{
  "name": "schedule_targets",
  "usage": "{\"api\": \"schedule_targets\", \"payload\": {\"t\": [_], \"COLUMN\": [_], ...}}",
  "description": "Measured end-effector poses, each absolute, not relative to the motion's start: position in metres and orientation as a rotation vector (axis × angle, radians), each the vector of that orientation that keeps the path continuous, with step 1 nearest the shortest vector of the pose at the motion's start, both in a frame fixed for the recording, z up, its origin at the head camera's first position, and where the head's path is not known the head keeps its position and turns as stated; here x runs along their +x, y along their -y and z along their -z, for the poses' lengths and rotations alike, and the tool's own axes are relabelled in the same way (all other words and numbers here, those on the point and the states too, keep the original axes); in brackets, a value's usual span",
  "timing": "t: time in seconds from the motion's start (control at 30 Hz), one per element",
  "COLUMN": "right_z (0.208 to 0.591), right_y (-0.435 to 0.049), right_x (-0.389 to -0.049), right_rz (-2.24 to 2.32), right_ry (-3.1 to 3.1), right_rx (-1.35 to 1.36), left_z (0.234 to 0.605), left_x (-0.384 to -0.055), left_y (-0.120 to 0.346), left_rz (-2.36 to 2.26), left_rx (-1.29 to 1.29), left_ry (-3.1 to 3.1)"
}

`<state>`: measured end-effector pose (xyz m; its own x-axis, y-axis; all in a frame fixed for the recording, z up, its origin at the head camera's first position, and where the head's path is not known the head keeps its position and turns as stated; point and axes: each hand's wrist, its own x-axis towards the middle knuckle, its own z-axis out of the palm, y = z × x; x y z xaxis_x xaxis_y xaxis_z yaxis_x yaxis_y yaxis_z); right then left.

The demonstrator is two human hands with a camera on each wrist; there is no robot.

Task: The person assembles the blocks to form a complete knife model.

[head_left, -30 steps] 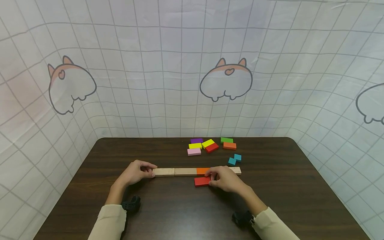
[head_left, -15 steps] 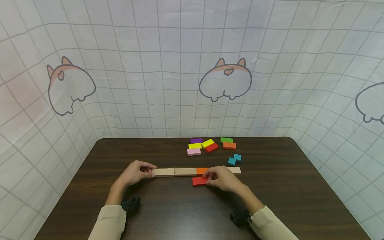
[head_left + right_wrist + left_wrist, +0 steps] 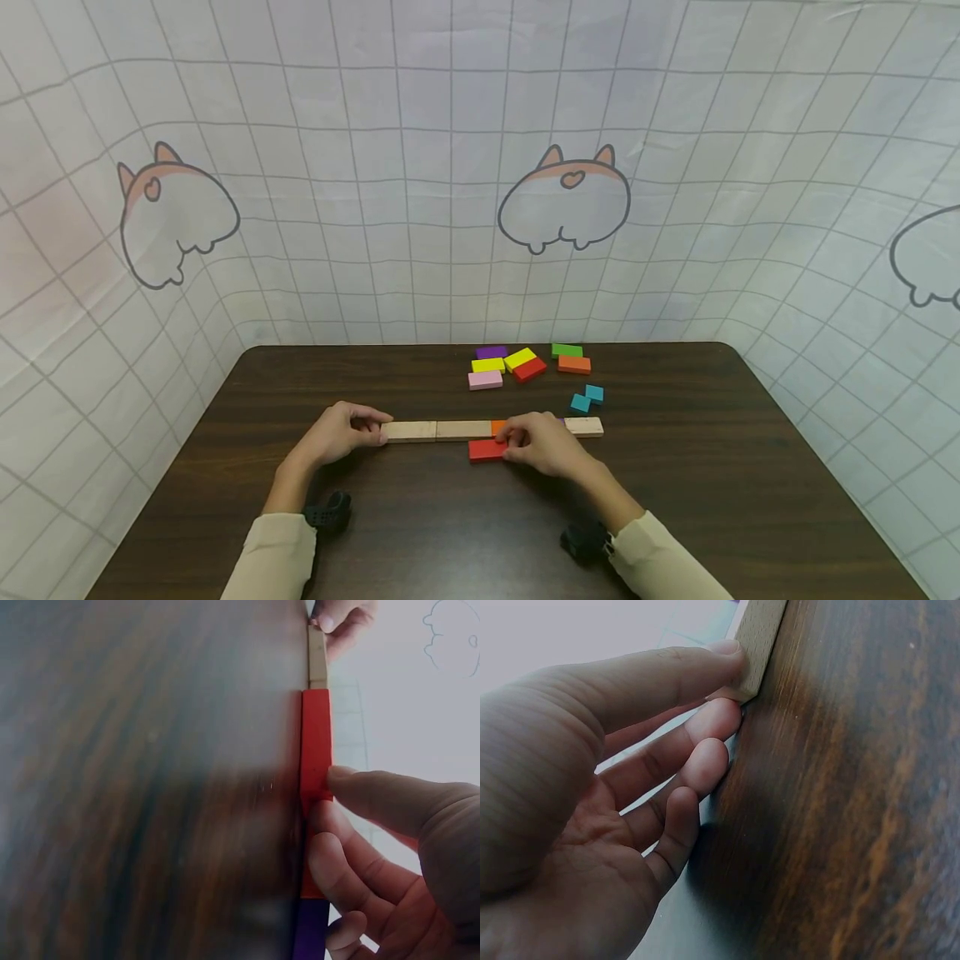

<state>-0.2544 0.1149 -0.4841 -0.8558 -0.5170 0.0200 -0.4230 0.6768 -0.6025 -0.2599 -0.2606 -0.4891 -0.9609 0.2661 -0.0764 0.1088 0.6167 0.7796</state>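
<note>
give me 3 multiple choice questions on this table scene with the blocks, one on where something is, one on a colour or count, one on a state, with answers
1. Where does the red block at the right hand lie?
A. on the near side of the block row
B. on top of the pink block
C. at the table's far left corner

2. How many teal blocks are on the table?
A. none
B. two
C. five

3. What is the left hand doing?
A. lying flat on the table, away from all blocks
B. lifting a block into the air
C. holding the left end of the row, on the plain wooden block

Answers:
1 A: the head view shows it on the table just in front of the row.
2 B: two teal blocks sit together behind the row's right end.
3 C: the fingertips meet the block's end in the left wrist view.
</note>
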Motion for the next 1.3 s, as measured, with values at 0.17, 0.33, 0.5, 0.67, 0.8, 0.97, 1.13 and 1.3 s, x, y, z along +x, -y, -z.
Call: {"api": "schedule_targets", "payload": {"t": [0.17, 0.33, 0.5, 0.67, 0.8, 0.97, 1.13, 1.3], "right_z": [0.483, 0.482, 0.482, 0.483, 0.482, 0.481, 0.482, 0.483], "right_y": [-0.11, -0.106, -0.102, -0.1, -0.098, -0.097, -0.096, -0.095], "right_x": [-0.254, -0.254, -0.255, -0.257, -0.256, -0.256, -0.257, -0.258], "right_rz": [0.938, 0.938, 0.941, 0.946, 0.951, 0.955, 0.956, 0.958], "right_ry": [-2.738, -2.741, -2.734, -2.719, -2.706, -2.704, -2.7, -2.696], "right_rx": [-0.769, -0.761, -0.751, -0.745, -0.732, -0.74, -0.734, -0.734], "left_z": [0.488, 0.487, 0.487, 0.487, 0.489, 0.49, 0.489, 0.49], "left_x": [-0.259, -0.259, -0.259, -0.259, -0.259, -0.26, -0.259, -0.26], "left_y": [0.26, 0.26, 0.26, 0.26, 0.26, 0.26, 0.261, 0.261], "left_rz": [-1.261, -1.263, -1.26, -1.264, -1.258, -1.254, -1.256, -1.261], "left_rx": [0.305, 0.313, 0.331, 0.328, 0.319, 0.301, 0.308, 0.307], "left_ry": [-2.65, -2.648, -2.657, -2.655, -2.654, -2.655, -2.654, -2.651]}}
